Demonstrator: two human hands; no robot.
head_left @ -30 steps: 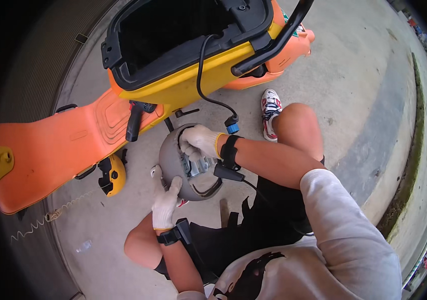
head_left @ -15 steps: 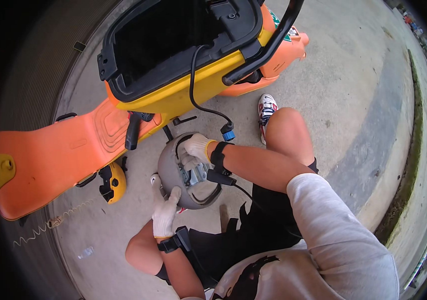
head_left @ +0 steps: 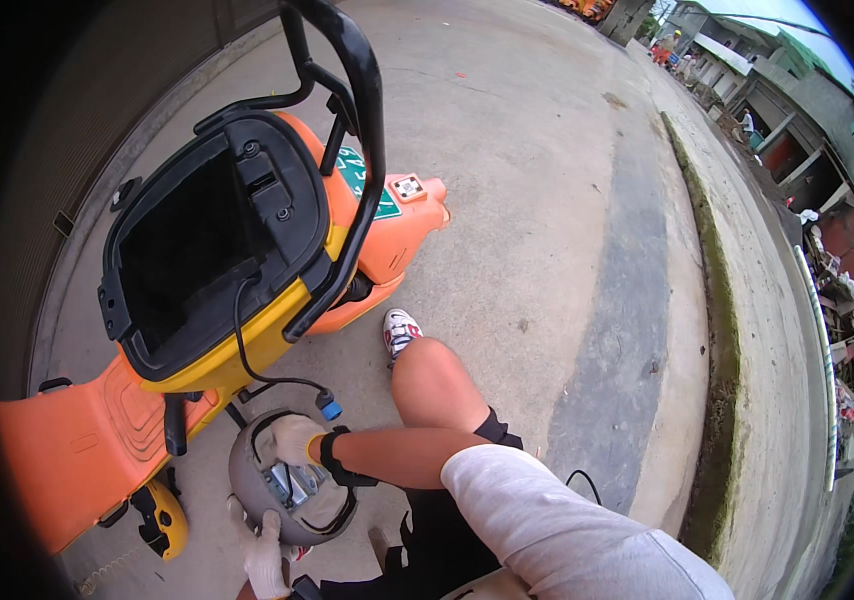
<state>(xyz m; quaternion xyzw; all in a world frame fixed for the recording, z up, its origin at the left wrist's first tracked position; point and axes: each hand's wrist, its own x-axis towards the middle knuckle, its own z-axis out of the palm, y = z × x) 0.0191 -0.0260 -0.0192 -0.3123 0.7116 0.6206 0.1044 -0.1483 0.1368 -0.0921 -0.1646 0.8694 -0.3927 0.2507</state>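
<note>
A rounded grey helmet (head_left: 245, 478) lies tipped with its opening toward me, between my legs, and silvery-blue pieces (head_left: 295, 484) sit inside it. My left hand (head_left: 263, 562), in a white work glove, is closed on the helmet's near left side, thumb toward the opening. In a matching glove, my right hand (head_left: 293, 440) reaches over the helmet's upper edge with curled fingers. Whatever those fingers hold is hidden. Just above it hangs a black cable (head_left: 277, 379) with a blue-ended plug (head_left: 328, 404), coming from the scooter's open seat compartment (head_left: 172, 250).
The orange and yellow scooter (head_left: 67, 430) stands close on the left, with a black rear grab bar (head_left: 359, 160) rising from it. A yellow and black object (head_left: 162, 518) is beside its footboard. A mossy kerb (head_left: 715, 330) runs along the right of the concrete (head_left: 507, 180).
My view has swung up and to the right, so the scooter and helmet appear farther left and the helmet lower. Both hands stay at the helmet; my right fingers are now nearer its upper edge.
</note>
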